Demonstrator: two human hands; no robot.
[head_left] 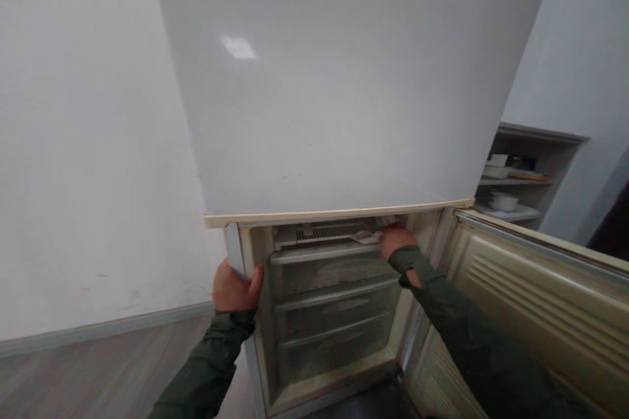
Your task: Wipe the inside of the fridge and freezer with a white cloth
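Observation:
The lower compartment of a white fridge [324,91] stands open in front of me. My left hand [236,287] grips the left side edge of the cabinet, its thumb round the front rim. Inside, at the upper right, my right hand [397,239] is closed on a whitish cloth [366,236], just above the top drawer. Its fingertips are partly hidden. Beside the cloth lies a slatted white shelf [327,231]. Below are several clear-fronted drawers [337,304], all pushed in.
The lower door [545,301] is swung out to the right, beneath my right forearm. A wall niche [521,177] with bowls and boxes is behind it. On the left are a white wall [88,144] and a grey wood-look floor [108,366].

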